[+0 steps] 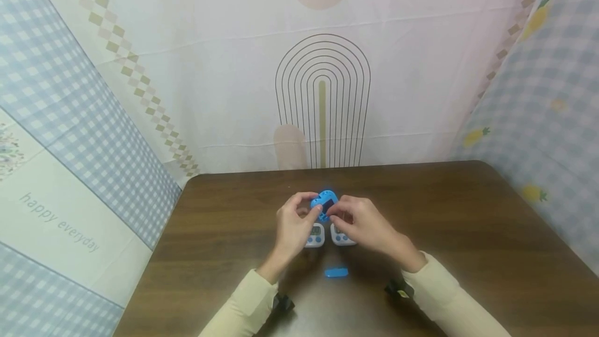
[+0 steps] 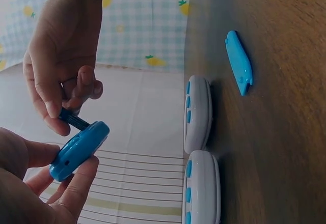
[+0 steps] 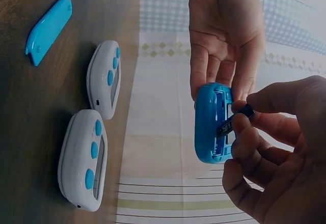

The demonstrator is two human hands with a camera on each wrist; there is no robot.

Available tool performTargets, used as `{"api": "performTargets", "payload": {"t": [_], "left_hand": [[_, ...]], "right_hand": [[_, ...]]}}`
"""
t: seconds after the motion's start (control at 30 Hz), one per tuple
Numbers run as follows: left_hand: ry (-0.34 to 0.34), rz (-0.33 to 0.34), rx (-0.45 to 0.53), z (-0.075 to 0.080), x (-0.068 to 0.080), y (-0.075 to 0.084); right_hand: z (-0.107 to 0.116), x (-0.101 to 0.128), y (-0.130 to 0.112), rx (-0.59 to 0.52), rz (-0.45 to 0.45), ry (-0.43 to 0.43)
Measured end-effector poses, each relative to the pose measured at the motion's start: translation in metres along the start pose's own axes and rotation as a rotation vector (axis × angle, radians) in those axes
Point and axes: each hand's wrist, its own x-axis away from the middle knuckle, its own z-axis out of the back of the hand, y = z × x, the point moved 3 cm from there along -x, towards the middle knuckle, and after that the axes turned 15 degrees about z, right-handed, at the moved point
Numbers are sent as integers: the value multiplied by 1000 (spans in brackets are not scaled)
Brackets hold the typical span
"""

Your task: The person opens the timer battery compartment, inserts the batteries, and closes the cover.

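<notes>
My left hand (image 1: 292,225) holds a small blue timer (image 1: 328,194) above the table, thumb on one side and fingers on the other. Its battery slot faces my right hand (image 1: 369,222), as the right wrist view shows. Between thumb and fingertips the right hand pinches a thin dark battery (image 3: 225,128), tilted, with one end at the slot. Whether that end is seated cannot be told. On the tabletop lies a blue battery cover (image 1: 336,273), apart from both hands.
Two white timers with blue buttons, a left one (image 1: 319,242) and a right one (image 1: 341,240), stand side by side under the hands. Both are on the brown wooden table (image 1: 224,222). Patterned cloths (image 1: 234,92) hang behind and at both sides.
</notes>
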Motion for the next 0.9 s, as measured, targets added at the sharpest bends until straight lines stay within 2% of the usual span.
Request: {"api": "performTargets", "payload": {"t": [0.27,0.9], "left_hand": [[-10,-10,11,0,1,2],[-18,-14,20,-2,2,2]], "right_hand": [[-4,-1,0,16,12,-16],[-11,-1,1,11,18,39]]}}
